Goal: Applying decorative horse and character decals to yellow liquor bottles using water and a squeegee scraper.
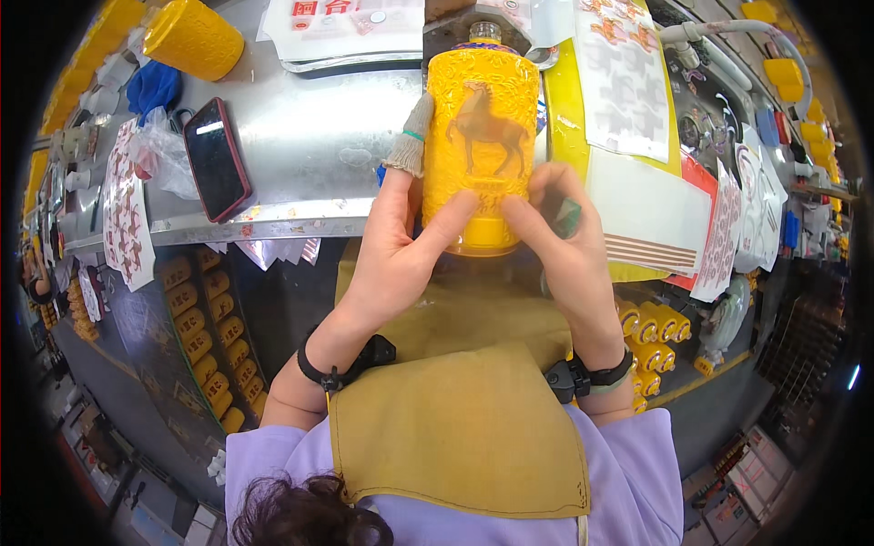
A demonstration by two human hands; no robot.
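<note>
A yellow embossed bottle (481, 96) with a clear neck stands upright in front of me, a brown horse picture on its front and a small label with raised characters below. My left hand (401, 241) is closed on its left side, thumb pressed on the lower front; a grey knit sleeve with a green band covers one finger. From the right, my right hand (569, 232) grips the lower part, its thumb beside the small label. Something green is wrapped on one of its fingers. The fingertips behind the bottle are hidden.
On the metal table (300, 136) lie a phone (217, 159) and a blue cloth (153, 89), with another yellow bottle (193, 38) at far left. Horse sticker sheets (624, 77) and a white sheet stack (651, 209) lie at right. Crated yellow bottles (205, 337) stand below.
</note>
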